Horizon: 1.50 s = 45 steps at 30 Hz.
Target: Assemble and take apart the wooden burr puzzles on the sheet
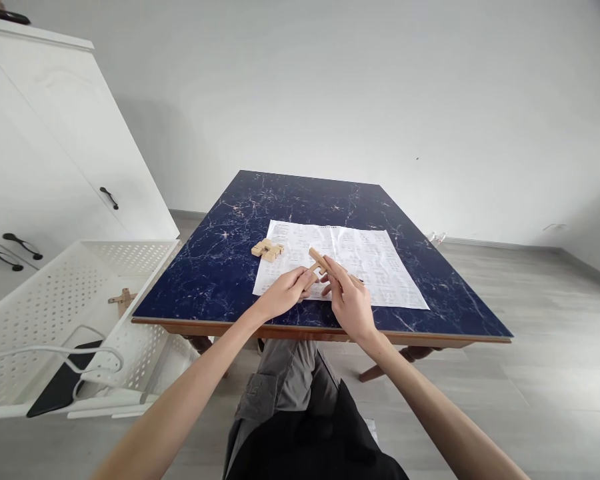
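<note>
Over a printed paper sheet (400, 280), both my hands meet around light wooden pieces. My left hand (287, 291) is closed on a wooden piece (314, 268), most of which its fingers cover. My right hand (350, 301) grips a longer wooden stick (320, 257) that slants across toward the left piece; the two touch or nearly touch, and I cannot tell if they are joined. A small cluster of wooden blocks (267, 250) lies at the sheet's left edge, partly on the table.
The dark blue marble-patterned table (300, 193) stands before a grey wall. To the left is a white perforated basket (145, 257) with a wooden piece (123, 297) inside and a white cable (45, 348) across it. Behind that stands a white cabinet (75, 133).
</note>
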Each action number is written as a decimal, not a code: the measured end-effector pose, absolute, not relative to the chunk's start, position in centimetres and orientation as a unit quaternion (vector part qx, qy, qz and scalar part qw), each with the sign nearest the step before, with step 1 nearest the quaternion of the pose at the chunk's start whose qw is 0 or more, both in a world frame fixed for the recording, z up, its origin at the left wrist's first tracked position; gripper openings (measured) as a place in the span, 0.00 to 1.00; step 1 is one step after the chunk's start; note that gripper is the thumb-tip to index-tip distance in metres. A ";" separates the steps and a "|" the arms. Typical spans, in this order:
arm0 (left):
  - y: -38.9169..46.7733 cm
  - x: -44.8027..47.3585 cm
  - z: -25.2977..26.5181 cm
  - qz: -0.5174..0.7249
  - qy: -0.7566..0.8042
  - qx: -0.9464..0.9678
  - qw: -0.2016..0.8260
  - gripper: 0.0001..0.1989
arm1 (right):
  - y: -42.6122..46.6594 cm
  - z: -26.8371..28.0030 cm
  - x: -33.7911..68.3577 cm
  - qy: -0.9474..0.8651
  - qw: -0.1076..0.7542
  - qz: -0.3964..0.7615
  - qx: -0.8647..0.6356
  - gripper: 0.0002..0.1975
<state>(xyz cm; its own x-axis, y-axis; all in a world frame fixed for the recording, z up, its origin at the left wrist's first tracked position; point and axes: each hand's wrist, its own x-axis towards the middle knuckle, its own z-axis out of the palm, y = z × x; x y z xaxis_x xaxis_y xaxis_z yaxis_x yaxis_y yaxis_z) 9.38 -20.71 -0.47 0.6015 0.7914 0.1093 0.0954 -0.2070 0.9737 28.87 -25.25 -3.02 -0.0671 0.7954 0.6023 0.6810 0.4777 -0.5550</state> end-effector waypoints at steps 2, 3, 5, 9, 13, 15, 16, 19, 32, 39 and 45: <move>-20.8 9.4 -0.5 0.323 0.311 0.705 0.550 0.27 | -25.3 -3.1 28.9 -0.737 0.466 0.078 -0.484 0.24; -20.9 9.4 -0.5 0.326 0.313 0.704 0.548 0.27 | -25.3 -3.1 29.0 -0.739 0.470 0.079 -0.476 0.24; -21.0 9.3 -0.4 0.328 0.311 0.705 0.547 0.28 | -25.3 -3.2 29.1 -0.739 0.473 0.081 -0.472 0.24; -20.8 9.1 -0.5 0.325 0.300 0.706 0.553 0.26 | -25.3 -3.2 29.2 -0.746 0.473 0.081 -0.462 0.24; -20.5 9.1 -0.8 0.321 0.289 0.705 0.562 0.24 | -25.2 -3.2 29.4 -0.751 0.468 0.076 -0.459 0.25; -20.4 9.1 -0.8 0.317 0.287 0.706 0.565 0.24 | -25.1 -3.2 29.6 -0.753 0.469 0.085 -0.453 0.25; -20.3 9.1 -0.8 0.316 0.286 0.706 0.565 0.24 | -25.1 -3.2 29.6 -0.754 0.471 0.089 -0.449 0.25; -20.2 9.1 -0.8 0.315 0.287 0.707 0.565 0.24 | -25.1 -3.2 29.7 -0.755 0.477 0.093 -0.441 0.25; -20.1 9.1 -0.7 0.316 0.288 0.706 0.564 0.23 | -24.9 -2.9 30.1 -0.761 0.469 0.094 -0.439 0.25; -20.0 9.6 -0.5 0.323 0.301 0.697 0.565 0.24 | -25.1 -3.2 29.3 -0.772 0.432 0.069 -0.462 0.24; -20.2 9.8 -0.5 0.335 0.318 0.679 0.570 0.25 | -25.4 -3.2 28.2 -0.767 0.425 0.047 -0.479 0.25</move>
<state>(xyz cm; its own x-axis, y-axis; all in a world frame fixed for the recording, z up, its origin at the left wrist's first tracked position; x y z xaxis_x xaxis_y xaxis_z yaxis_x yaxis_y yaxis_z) 9.83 -20.16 -0.51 0.5732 0.8141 0.0929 0.0490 -0.1472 0.9879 28.23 -25.45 -3.16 -0.1803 0.7739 0.6071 0.6939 0.5375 -0.4791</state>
